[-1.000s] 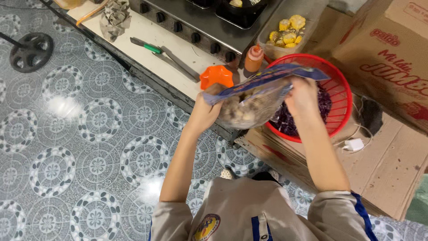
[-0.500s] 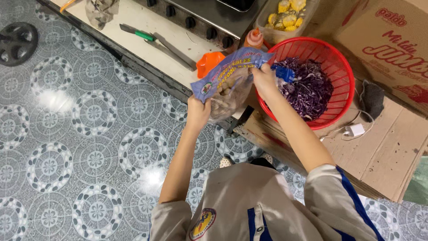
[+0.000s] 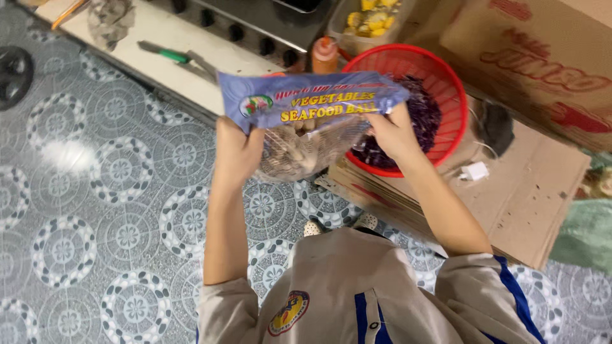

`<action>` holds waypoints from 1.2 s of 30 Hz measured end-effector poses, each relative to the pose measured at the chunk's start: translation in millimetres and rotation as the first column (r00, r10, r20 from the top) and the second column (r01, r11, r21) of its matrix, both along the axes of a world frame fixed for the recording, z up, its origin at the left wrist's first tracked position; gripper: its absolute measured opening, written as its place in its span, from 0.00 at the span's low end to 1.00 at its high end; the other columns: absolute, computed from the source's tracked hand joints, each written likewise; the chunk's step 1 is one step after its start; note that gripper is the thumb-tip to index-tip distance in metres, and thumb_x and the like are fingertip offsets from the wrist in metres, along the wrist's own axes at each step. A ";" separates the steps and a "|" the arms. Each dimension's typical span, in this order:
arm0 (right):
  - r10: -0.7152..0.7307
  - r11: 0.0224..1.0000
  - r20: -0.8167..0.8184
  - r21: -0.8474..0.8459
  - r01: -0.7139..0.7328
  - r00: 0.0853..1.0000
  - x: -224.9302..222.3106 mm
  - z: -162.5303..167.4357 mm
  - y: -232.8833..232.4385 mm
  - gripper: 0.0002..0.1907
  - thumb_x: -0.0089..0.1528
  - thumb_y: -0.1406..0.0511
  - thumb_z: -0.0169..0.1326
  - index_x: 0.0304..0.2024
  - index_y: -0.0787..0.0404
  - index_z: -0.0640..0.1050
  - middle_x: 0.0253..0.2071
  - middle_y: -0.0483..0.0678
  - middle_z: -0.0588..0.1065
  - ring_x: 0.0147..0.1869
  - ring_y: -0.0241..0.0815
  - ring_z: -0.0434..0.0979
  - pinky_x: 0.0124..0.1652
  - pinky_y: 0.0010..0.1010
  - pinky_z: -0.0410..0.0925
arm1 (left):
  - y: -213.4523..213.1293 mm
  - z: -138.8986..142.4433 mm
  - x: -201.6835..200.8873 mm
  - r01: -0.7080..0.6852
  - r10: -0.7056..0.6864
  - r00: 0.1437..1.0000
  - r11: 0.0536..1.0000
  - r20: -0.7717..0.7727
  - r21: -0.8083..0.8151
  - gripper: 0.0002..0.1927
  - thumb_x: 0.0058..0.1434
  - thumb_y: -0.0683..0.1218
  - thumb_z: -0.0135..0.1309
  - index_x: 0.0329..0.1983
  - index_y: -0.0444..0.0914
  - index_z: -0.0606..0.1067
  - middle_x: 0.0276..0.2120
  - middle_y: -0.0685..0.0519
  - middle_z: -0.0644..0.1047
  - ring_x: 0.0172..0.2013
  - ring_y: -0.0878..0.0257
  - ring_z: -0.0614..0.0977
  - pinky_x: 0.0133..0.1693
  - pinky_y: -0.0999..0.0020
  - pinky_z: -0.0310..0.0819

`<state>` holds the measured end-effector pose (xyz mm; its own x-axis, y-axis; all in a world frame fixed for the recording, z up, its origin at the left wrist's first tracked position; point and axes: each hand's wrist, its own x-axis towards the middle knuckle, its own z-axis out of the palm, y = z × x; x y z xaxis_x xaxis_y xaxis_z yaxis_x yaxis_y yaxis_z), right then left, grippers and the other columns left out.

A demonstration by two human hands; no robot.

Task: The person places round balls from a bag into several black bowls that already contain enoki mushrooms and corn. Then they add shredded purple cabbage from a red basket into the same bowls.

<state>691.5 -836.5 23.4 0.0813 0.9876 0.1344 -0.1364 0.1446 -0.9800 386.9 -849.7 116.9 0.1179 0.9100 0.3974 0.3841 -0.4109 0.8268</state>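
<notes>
At the far left edge, a black round object [image 3: 14, 69] sits on the patterned floor tiles [image 3: 95, 210]. Above it, along the pale counter edge [image 3: 166, 32], lie a crumpled grey cloth [image 3: 109, 20] and a green-handled tool [image 3: 171, 55], just in front of a row of dark stove knobs [image 3: 237, 33]. The left hand [image 3: 237, 151] is closed around the left end of a plastic food bag [image 3: 306, 124], with the fingers wrapped over the lower clear section and the thumb side against the blue printed header. The bag is held level in mid-air in front of the person's chest, above the floor and just left of the basket; its clear lower half shows pale rounded pieces inside. The right hand [image 3: 394, 132] is closed in a pinch on the right end of the bag, gripping the header strip where it meets the clear part. Behind the bag stands an orange-capped bottle [image 3: 325, 55], and beside that a clear tub of yellow pieces [image 3: 370, 19]. Directly right of the right hand is a red plastic basket [image 3: 449, 95] holding shredded purple cabbage [image 3: 426, 118]; the basket rests on flattened cardboard [image 3: 542, 191]. A white charger plug [image 3: 474, 171] lies on the cardboard just right of the basket. A printed cardboard box [image 3: 542, 57] occupies the upper right corner.
</notes>
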 end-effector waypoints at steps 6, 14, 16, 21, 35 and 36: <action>-0.133 0.967 -0.296 0.172 0.190 0.946 107.7 36.7 -53.0 0.26 0.61 0.82 0.46 0.61 0.65 0.72 0.55 0.50 0.77 0.56 0.40 0.79 0.49 0.29 0.72 | 11.2 44.4 92.8 0.318 -0.322 0.946 0.943 0.032 0.098 0.08 0.68 0.38 0.49 0.47 0.30 0.75 0.31 0.49 0.78 0.32 0.63 0.76 0.36 0.67 0.73; -0.426 0.767 -0.374 0.334 0.548 0.824 280.0 33.4 -112.1 0.18 0.69 0.83 0.47 0.61 0.69 0.74 0.49 0.52 0.77 0.46 0.41 0.75 0.45 0.30 0.69 | 58.0 -23.9 310.9 0.551 -0.600 0.798 0.767 0.063 0.328 0.09 0.66 0.41 0.51 0.47 0.31 0.76 0.38 0.39 0.81 0.42 0.42 0.85 0.46 0.55 0.78; -0.451 0.751 -0.389 0.321 0.577 0.803 311.8 21.6 -124.4 0.17 0.70 0.82 0.49 0.60 0.67 0.73 0.51 0.52 0.77 0.45 0.41 0.76 0.44 0.31 0.70 | 70.1 -49.5 368.9 0.516 -0.536 0.844 0.824 0.024 0.236 0.08 0.64 0.42 0.53 0.41 0.30 0.76 0.34 0.37 0.81 0.40 0.39 0.84 0.42 0.53 0.79; -0.646 0.647 -0.378 0.191 0.738 0.664 368.2 -11.6 -127.4 0.19 0.63 0.80 0.50 0.55 0.65 0.74 0.50 0.49 0.79 0.53 0.42 0.81 0.50 0.31 0.74 | 74.9 -100.8 474.6 0.522 -0.544 0.836 0.829 0.073 0.200 0.10 0.60 0.41 0.53 0.41 0.30 0.76 0.33 0.35 0.80 0.38 0.37 0.83 0.40 0.49 0.77; -0.746 0.665 0.049 0.047 0.745 0.664 429.4 -53.8 -41.1 0.10 0.66 0.70 0.54 0.50 0.67 0.78 0.47 0.46 0.78 0.49 0.35 0.75 0.50 0.28 0.69 | 123.0 -138.4 556.7 0.426 -0.475 0.833 0.878 -0.282 -0.219 0.19 0.60 0.52 0.60 0.41 0.29 0.79 0.34 0.32 0.81 0.40 0.40 0.84 0.43 0.51 0.80; -0.734 0.678 0.097 0.043 0.734 0.672 433.9 -55.6 -34.9 0.11 0.67 0.69 0.57 0.51 0.67 0.78 0.48 0.47 0.78 0.49 0.35 0.75 0.51 0.29 0.69 | 130.4 -141.2 557.1 0.454 -0.508 0.801 0.860 -0.317 -0.231 0.23 0.61 0.55 0.62 0.42 0.29 0.80 0.35 0.32 0.81 0.40 0.41 0.85 0.44 0.52 0.80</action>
<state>1125.5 -871.4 -32.3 0.7666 0.6153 0.1838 0.1094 0.1569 -0.9815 943.9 -719.3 -24.2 0.6627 0.7395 0.1180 0.4434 -0.5145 0.7340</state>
